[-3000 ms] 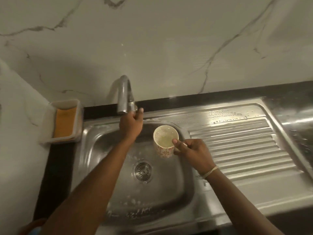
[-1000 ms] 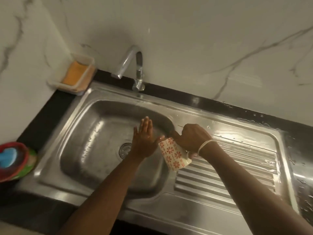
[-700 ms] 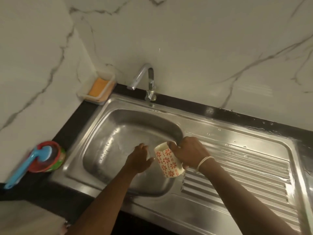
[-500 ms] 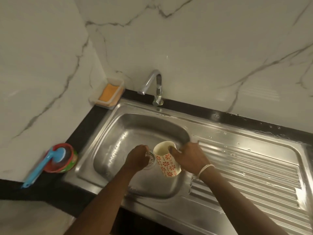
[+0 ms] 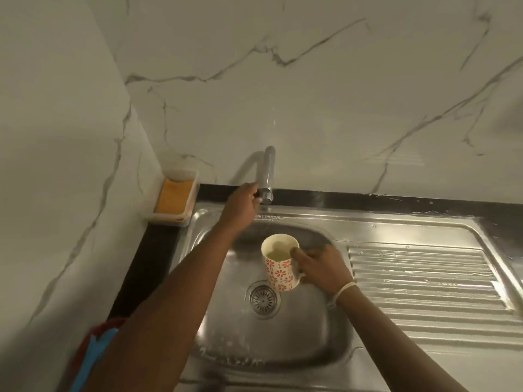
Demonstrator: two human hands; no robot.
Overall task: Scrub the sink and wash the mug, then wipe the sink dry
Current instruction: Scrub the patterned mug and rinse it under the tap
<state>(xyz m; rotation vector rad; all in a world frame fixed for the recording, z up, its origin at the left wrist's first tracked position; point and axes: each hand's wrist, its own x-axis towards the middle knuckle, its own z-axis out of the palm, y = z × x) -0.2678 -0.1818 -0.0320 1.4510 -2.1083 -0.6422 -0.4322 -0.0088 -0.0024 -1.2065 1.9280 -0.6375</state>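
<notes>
A white mug (image 5: pixel 280 264) with red flower prints is held upright above the steel sink basin (image 5: pixel 305 343), a little liquid showing at its bottom. My right hand (image 5: pixel 322 267) grips it at the handle side, thumb on the rim. My left hand (image 5: pixel 242 206) reaches to the back of the sink and grips the lever at the base of the chrome tap (image 5: pixel 267 176). No water stream is visible. The drain strainer (image 5: pixel 263 297) lies below the mug.
A ribbed steel drainboard (image 5: pixel 424 281) spreads to the right, with drops on it. A clear tray with an orange sponge (image 5: pixel 174 198) stands in the back left corner on the black counter. A red and blue object (image 5: pixel 96 346) shows at the lower left, behind my forearm.
My left hand left the basin beside the mug and went up to the tap lever. The mug was turned from tilted to upright. The camera view shifted right.
</notes>
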